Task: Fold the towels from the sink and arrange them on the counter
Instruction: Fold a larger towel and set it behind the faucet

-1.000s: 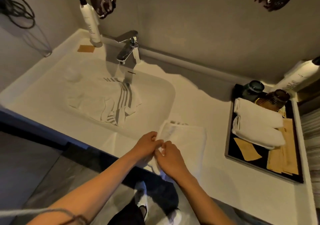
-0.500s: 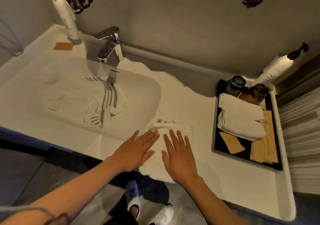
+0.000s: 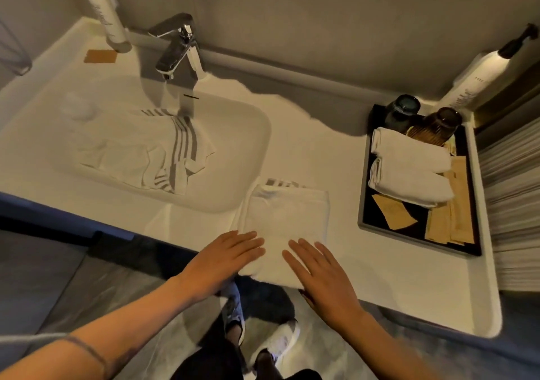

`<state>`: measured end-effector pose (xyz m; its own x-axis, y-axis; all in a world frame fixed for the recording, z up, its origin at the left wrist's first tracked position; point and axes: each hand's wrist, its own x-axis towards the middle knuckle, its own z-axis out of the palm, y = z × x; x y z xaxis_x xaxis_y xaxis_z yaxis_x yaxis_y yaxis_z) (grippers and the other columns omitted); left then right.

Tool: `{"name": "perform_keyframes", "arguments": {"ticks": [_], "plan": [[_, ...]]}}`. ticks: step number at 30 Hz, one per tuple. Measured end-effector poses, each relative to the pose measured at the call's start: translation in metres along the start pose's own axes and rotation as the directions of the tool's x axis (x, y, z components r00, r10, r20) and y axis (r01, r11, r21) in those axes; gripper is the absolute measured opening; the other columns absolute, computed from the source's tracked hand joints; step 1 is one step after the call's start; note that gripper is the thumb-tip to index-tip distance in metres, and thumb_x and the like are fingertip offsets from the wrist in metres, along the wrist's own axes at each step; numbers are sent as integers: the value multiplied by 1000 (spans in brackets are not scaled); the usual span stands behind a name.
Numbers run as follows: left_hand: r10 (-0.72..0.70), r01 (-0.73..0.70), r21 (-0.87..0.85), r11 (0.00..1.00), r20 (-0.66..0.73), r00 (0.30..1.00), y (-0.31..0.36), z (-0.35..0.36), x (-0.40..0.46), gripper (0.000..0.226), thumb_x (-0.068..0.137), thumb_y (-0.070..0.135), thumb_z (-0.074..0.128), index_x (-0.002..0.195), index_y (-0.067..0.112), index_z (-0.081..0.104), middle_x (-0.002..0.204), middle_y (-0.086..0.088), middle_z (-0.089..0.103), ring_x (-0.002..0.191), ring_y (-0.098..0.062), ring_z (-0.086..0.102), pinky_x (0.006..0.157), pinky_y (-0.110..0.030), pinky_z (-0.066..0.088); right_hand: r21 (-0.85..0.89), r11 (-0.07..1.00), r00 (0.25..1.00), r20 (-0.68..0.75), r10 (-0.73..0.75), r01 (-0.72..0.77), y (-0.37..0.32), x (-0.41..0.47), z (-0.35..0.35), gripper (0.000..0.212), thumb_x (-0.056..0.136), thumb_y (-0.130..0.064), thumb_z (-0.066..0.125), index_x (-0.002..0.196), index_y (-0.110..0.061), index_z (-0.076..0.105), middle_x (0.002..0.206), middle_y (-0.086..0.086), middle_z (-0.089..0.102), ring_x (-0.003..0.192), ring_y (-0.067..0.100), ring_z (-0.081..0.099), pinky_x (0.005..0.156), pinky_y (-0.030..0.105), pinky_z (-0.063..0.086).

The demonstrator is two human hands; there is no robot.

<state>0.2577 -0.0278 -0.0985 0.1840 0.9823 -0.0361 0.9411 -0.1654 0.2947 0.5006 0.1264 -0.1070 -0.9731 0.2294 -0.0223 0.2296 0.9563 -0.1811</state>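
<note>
A folded white towel lies on the white counter just right of the sink, its near edge hanging over the counter's front. My left hand rests flat on its near left corner, fingers spread. My right hand lies flat on its near right part, fingers apart. Neither hand grips anything. A crumpled white towel with grey stripes lies in the sink under the faucet.
A dark tray at the right holds two rolled white towels, tan paper packets and two dark cups. Tall white dispenser bottles stand at back left and back right. My shoes show on the floor below.
My hands went from pinching the towel's near edge to lying flat on it, then slid toward its near end. The view shifted left to right.
</note>
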Motion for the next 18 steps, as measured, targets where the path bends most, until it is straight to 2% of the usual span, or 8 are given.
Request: {"name": "perform_keyframes", "arguments": {"ticks": [3,5,8,10,11,13,15,18], "plan": [[-31,23,-97,995,-85,996,-2,-10,6,85,58,4,84,133,23,48,132,-3,62,117,-24,59,93,-35,48,155,988,988,-156,24,0,6,-6,5,76,77,-32,75,144,-16,43,149,4,44,139,19,38,114,42,33],[-116,97,-212,972,-77,990,-3,-24,16,66,75,14,75,131,31,44,123,-1,64,107,-23,62,86,-38,53,349,934,965,-210,157,-76,12,-5,-4,59,88,-43,63,138,-16,50,142,3,52,131,15,46,108,36,39],[-299,251,-485,838,-23,954,-2,-49,38,38,93,31,59,127,39,44,114,8,65,100,-14,62,82,-37,52,615,731,921,-21,390,-296,14,7,-42,56,83,-71,47,125,-36,56,127,-11,60,115,2,54,98,22,43],[-409,325,-657,681,27,912,-3,-62,55,36,94,35,63,125,40,44,108,14,67,96,-3,64,80,-25,53,733,575,877,61,477,-363,17,20,-61,28,83,-60,60,108,-46,60,112,-17,67,100,-4,62,86,18,48],[-449,348,-706,617,48,892,-4,-65,61,37,93,35,66,123,39,45,106,17,66,93,2,63,77,-19,51,776,501,840,68,538,-384,19,26,-66,20,84,-50,67,102,-43,63,105,-16,70,94,-6,64,80,15,49],[-520,417,-745,521,110,847,-10,-67,76,37,90,35,70,119,35,47,102,17,65,89,-2,64,72,-17,50,815,381,761,109,639,-436,25,40,-72,25,82,-39,74,105,-32,68,101,-11,71,88,-6,64,70,9,48],[-599,510,-748,425,190,778,-19,-65,91,39,87,36,72,117,32,48,101,12,63,93,-10,62,71,-20,48,825,288,695,165,700,-486,29,54,-74,37,82,-41,73,114,-23,69,104,-7,71,90,0,65,69,9,49],[-707,581,-762,284,243,664,-34,-65,112,42,83,34,76,117,25,53,111,0,63,103,-18,60,78,-27,47,804,154,582,269,767,-574,38,76,-71,49,79,-51,71,116,-19,68,108,-4,69,98,15,66,79,28,53]]}}
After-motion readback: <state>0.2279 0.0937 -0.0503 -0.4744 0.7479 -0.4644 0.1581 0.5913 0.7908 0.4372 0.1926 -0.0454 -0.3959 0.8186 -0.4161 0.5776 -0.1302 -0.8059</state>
